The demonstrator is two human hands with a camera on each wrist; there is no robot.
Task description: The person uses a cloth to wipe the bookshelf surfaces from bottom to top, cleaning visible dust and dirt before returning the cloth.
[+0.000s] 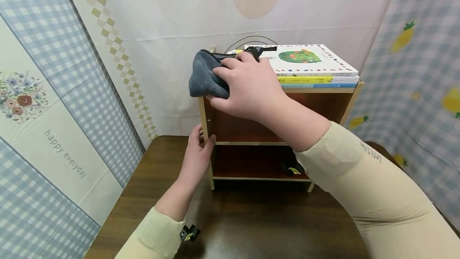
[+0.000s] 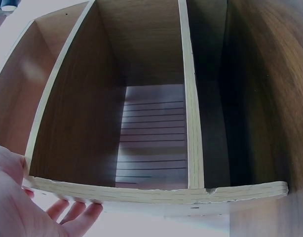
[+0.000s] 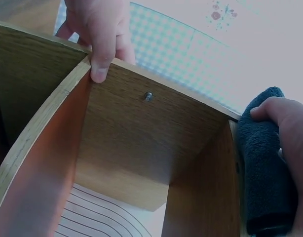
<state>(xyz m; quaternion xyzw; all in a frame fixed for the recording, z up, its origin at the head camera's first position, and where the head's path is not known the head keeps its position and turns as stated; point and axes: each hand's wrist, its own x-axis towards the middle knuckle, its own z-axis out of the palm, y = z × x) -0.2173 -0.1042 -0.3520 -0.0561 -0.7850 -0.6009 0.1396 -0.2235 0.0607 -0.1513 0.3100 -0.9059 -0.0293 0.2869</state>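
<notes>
A small wooden shelf (image 1: 248, 143) stands upright on the table. My left hand (image 1: 197, 155) grips the front edge of its left side panel, thumb inside and fingers along the outer face; the left wrist view shows those fingertips (image 2: 87, 217) outside the panel. My right hand (image 1: 251, 83) holds a dark grey-blue cloth (image 1: 205, 75) with black trim at the top left corner of the shelf. In the right wrist view the fuzzy cloth (image 3: 262, 158) lies against the top board, under the fingers, and part of it is hidden by the hand.
Several thin picture books (image 1: 305, 63) are stacked on the shelf's top, just right of the cloth. A metal screw (image 3: 148, 96) juts from the inner side panel. Behind the brown table (image 1: 158, 171) hangs a pale curtain (image 1: 172, 11), with checked cloth on both sides.
</notes>
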